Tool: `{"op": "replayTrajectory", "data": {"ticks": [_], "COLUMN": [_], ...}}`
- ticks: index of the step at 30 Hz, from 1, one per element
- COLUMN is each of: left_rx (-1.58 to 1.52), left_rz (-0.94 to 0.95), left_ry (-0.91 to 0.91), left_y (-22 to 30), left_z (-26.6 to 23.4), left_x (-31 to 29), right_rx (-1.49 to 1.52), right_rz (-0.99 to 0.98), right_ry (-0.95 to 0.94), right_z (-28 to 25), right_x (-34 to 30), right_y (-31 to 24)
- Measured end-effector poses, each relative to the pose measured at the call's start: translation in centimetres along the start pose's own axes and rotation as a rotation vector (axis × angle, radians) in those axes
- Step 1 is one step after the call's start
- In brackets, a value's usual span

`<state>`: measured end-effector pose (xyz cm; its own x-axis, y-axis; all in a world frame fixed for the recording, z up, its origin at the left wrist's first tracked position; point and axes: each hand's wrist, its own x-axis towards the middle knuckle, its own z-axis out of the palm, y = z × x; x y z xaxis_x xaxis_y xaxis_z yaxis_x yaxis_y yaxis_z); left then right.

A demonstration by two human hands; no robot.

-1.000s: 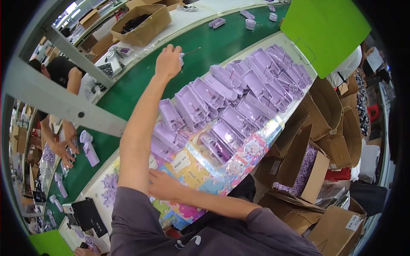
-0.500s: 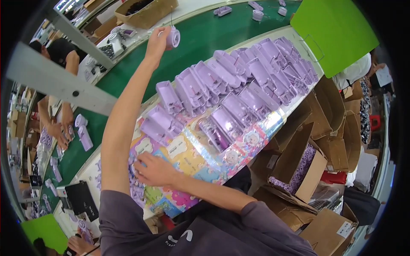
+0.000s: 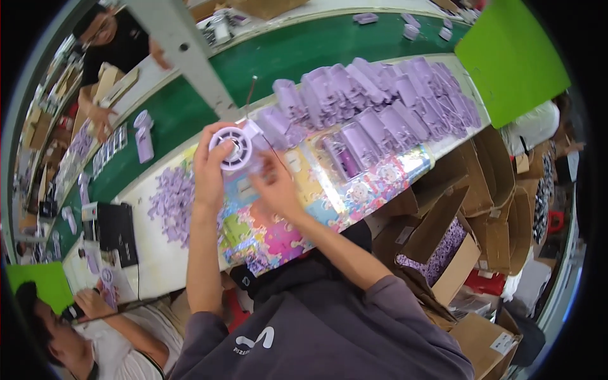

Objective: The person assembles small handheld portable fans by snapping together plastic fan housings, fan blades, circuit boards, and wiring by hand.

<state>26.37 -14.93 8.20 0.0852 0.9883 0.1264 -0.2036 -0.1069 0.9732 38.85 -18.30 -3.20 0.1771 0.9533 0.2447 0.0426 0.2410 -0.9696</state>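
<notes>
My left hand point(image 3: 206, 161) grips a round lilac fan head point(image 3: 244, 152) with a spoked front, its thumb lying across the front. Thin wires run from the fan head, one rising above it and a reddish one trailing to the right. Close beside the fan head's right side is my right hand point(image 3: 278, 187); its fingers are bent and smeared by motion, so what they hold, if anything, is unclear. Beyond both hands stand rows of lilac handle shells point(image 3: 380, 130) on a colourful printed mat point(image 3: 285, 237). To the left lies a heap of small lilac parts point(image 3: 171, 202).
A green conveyor belt point(image 3: 253, 60) curves past the far side, carrying a lilac fan point(image 3: 144, 139). Upright green panels point(image 3: 513, 63) and a grey metal post point(image 3: 180, 50) flank the bench. Cardboard boxes point(image 3: 465, 259) crowd the right. Co-workers sit at far left and lower left.
My left hand has brought the fan head back from over the belt to above the mat. My right hand has left the small parts and risen beside the fan head.
</notes>
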Motion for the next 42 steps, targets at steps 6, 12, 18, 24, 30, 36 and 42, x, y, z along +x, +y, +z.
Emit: {"op": "replayTrajectory", "data": {"ticks": [6, 12, 18, 24, 30, 36, 42], "left_rx": [0.077, 0.111, 0.032, 0.022, -0.070, 0.169, 0.130], "left_rz": [-0.066, -0.299, -0.367, -0.313, -0.292, -0.150, 0.054], "left_ry": [-0.016, -0.250, -0.360, -0.475, -0.396, -0.047, -0.015], "left_y": [0.7, -1.9, -3.3, -2.3, -4.5, -7.2, -7.5], "left_z": [-3.3, -2.9, -2.4, -2.0, -0.1, 1.9, 2.1], "left_x": [-7.4, -8.9, -9.4, -9.8, -10.7, -11.4, -11.3], "right_rx": [0.184, -0.314, -0.350, -0.140, -0.143, -0.196, -0.309], "right_rz": [-0.030, -0.362, -0.238, 0.008, -0.005, -0.031, 0.080], "right_ry": [-0.083, -0.505, -0.570, -0.392, -0.257, -0.178, -0.340], "right_z": [-8.2, -10.1, -10.6, -10.0, -9.4, -8.7, -9.3], "right_x": [-2.2, -2.9, -4.6, -5.6, -6.1, -6.5, -6.3], "right_y": [-4.7, -10.0, -9.1, -8.7, -7.6, -7.2, -8.8]}}
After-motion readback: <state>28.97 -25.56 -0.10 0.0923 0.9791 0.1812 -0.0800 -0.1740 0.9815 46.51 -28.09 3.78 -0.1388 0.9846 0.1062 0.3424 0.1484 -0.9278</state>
